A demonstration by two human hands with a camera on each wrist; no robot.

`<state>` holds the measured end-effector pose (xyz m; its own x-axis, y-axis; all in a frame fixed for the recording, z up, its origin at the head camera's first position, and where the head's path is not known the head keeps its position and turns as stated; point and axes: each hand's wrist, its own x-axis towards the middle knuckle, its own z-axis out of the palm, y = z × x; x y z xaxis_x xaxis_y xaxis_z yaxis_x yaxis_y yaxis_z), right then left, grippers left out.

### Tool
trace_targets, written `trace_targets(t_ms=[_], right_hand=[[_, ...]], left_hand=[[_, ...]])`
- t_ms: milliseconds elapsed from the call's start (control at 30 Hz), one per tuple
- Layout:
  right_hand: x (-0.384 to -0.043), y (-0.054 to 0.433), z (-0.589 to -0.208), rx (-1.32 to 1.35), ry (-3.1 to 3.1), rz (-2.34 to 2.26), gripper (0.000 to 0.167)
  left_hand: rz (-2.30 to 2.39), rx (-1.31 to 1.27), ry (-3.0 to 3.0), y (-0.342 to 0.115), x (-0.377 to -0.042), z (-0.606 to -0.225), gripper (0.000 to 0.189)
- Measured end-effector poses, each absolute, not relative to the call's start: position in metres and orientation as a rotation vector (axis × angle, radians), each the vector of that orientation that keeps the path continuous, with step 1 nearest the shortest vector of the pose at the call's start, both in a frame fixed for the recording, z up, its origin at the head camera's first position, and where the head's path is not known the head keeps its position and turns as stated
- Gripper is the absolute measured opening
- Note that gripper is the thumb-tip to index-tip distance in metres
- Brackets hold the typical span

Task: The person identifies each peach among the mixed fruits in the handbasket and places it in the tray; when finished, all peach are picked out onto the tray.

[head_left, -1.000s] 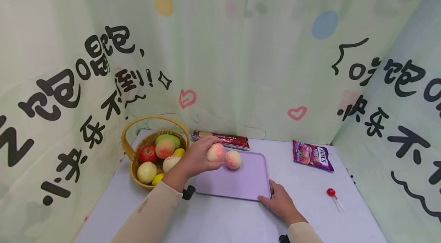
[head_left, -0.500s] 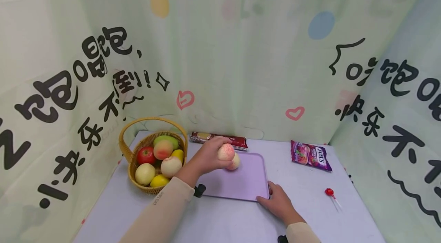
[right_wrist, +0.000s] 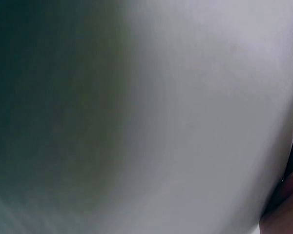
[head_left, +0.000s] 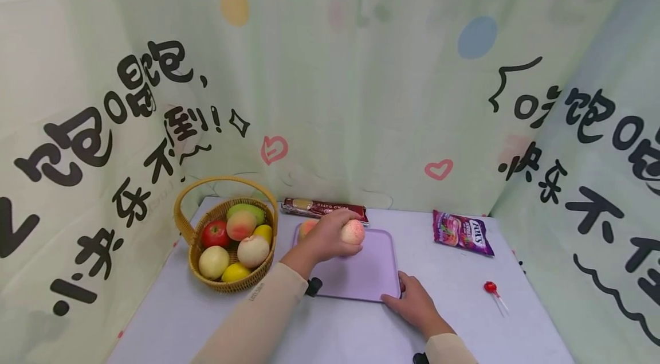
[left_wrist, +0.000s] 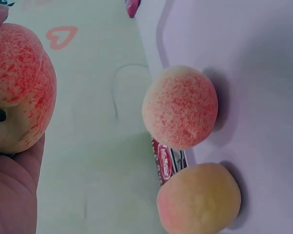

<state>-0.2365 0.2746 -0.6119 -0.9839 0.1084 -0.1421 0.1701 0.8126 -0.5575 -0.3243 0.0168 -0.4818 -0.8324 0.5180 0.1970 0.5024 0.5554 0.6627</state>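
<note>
My left hand (head_left: 326, 238) holds a speckled pink peach (head_left: 353, 232) above the purple tray (head_left: 361, 278). In the left wrist view, the held peach (left_wrist: 17, 87) shows a dark dot at its stem end. Two more peaches rest on the tray there: a speckled peach (left_wrist: 180, 107) and a yellowish peach (left_wrist: 200, 200). From the head, the yellowish peach (head_left: 307, 228) peeks out behind my left hand, and the speckled one is mostly hidden. My right hand (head_left: 415, 302) grips the tray's front right corner. The right wrist view is mostly blurred.
On the left stands a wicker basket (head_left: 193, 258) of several fruits, including a red apple (head_left: 215, 234) and a lemon (head_left: 236, 272). Behind the tray lies a dark red snack packet (head_left: 325, 208). To the right are a purple candy bag (head_left: 462, 233) and a red lollipop (head_left: 491, 288).
My left hand has moved right over the tray with the peach, uncovering more of the basket and the yellowish peach. My right hand keeps its grip on the tray corner.
</note>
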Motion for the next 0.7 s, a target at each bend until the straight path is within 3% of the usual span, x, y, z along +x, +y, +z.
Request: trace_targets(t_ms=[700], right_hand=[[-0.231, 0.273, -0.607, 0.179, 2.928, -0.948, 0.084]], left_hand=[[1.12, 0.895, 2.676, 0.046, -0.33, -0.501, 0.063]])
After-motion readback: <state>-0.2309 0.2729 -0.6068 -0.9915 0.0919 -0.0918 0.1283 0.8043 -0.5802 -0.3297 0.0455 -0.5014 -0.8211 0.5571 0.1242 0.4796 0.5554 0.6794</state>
